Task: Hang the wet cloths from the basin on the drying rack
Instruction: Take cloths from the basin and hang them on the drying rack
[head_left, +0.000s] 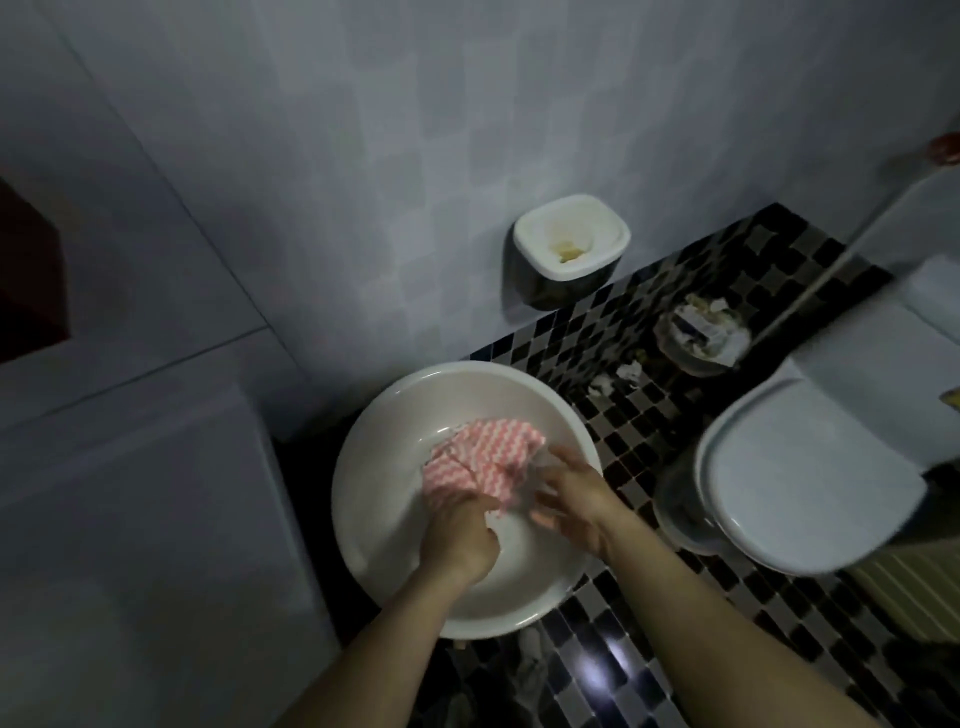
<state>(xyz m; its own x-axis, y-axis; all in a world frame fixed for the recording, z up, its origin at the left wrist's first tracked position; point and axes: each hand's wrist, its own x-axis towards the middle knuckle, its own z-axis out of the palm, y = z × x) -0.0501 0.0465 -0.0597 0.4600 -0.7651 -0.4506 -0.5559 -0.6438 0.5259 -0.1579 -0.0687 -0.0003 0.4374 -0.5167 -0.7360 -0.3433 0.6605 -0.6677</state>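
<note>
In round white plastic basin (379, 545), L hand (457, 538) grips pink-and-white zigzag cloth (483, 452), R hand (569, 496) spread, empty; sodden cloth could slip back.

A pink-and-white zigzag cloth (480, 460) in a round white plastic basin (366, 493).
The cloth lies crumpled on the bottom, toward the far wall.

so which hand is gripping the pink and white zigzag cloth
The left hand, curled on a corner of the pink zigzag cloth; the right hand is spread open.
</note>
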